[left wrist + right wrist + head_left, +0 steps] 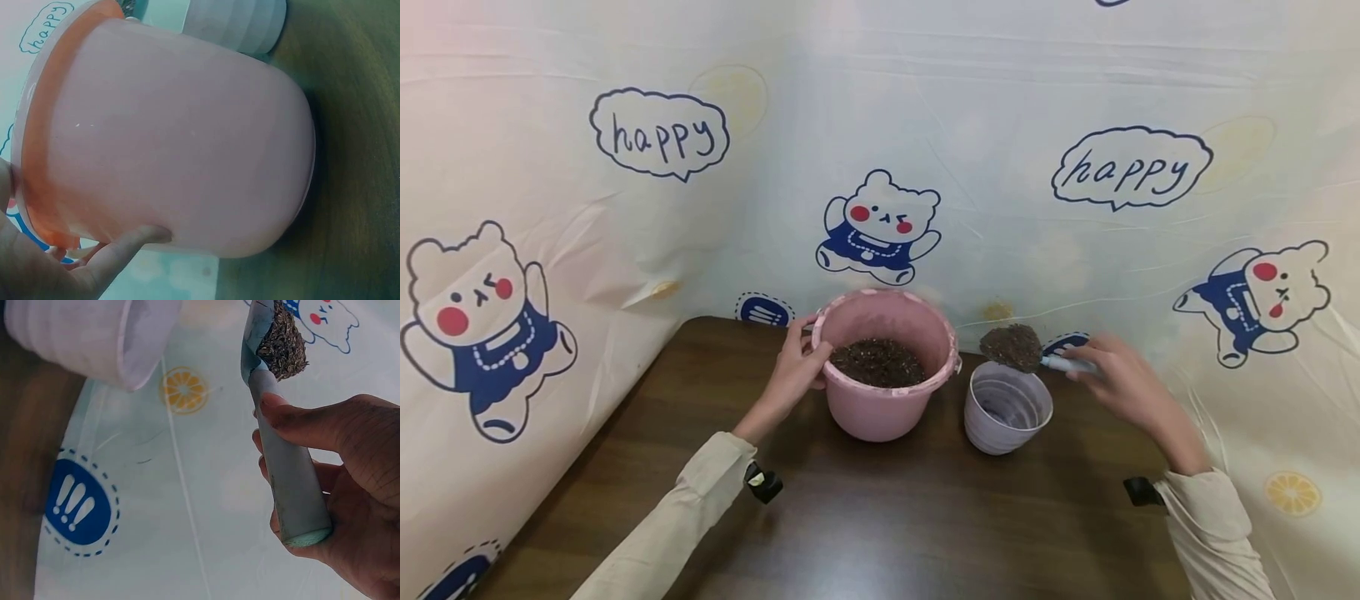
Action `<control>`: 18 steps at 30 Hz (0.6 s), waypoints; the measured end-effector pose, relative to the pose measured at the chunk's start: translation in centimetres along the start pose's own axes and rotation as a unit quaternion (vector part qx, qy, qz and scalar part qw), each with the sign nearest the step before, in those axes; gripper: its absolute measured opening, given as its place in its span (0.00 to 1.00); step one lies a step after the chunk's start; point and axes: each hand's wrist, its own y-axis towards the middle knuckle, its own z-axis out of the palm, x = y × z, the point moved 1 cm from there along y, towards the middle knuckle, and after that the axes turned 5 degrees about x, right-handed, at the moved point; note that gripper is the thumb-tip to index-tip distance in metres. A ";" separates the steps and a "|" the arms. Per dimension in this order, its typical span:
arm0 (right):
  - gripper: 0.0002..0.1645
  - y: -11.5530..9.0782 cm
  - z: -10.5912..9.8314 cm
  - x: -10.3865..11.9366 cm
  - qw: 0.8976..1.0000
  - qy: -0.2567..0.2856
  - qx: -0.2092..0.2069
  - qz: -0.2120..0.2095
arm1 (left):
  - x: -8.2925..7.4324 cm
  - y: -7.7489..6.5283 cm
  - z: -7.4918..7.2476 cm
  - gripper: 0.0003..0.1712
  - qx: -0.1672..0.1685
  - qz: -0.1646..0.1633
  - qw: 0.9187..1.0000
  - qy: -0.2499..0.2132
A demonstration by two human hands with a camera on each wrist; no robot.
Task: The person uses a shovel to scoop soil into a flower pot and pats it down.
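A pink bucket (pixel 880 412) stands on the table with dark soil (pixel 880 363) inside. My left hand (pixel 793 367) holds its left rim; in the left wrist view one finger lies along the bucket's outer side. To the right stands a smaller pale lilac pot (pixel 1000 425), its ridged inner wall showing. My right hand (pixel 1123 379) grips the handle of a small light-blue trowel (pixel 1067 364). A heap of soil (pixel 1011 346) sits on the blade, above the pot's far rim. The right wrist view shows fingers wrapped round the handle (pixel 290 475), with the thumb along it.
Bucket and pot stand near the back of a dark brown wooden table (pixel 880 517). Close behind and on both sides hangs a pale printed cloth (pixel 985 100) with cartoon bears and orange slices. Black wrist straps (pixel 765 482) show at both sleeves.
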 end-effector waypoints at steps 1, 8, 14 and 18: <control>0.17 -0.3 0.1 -0.1 1.000 -0.001 -0.001 0.001 | 0.0 0.0 0.0 0.39 0.001 0.001 1.000 0.000; 0.18 -2.3 0.7 -0.8 1.000 -0.012 0.003 0.015 | -0.1 -0.1 0.0 0.39 -0.001 0.005 1.000 -0.001; 0.16 -3.0 1.0 -0.7 0.999 -0.019 0.025 0.033 | -0.1 -0.3 -0.1 0.39 0.002 0.006 1.000 -0.001; 0.17 -3.1 1.4 -0.6 0.999 -0.033 0.025 0.035 | -0.1 -0.2 0.0 0.39 0.001 0.007 1.000 -0.002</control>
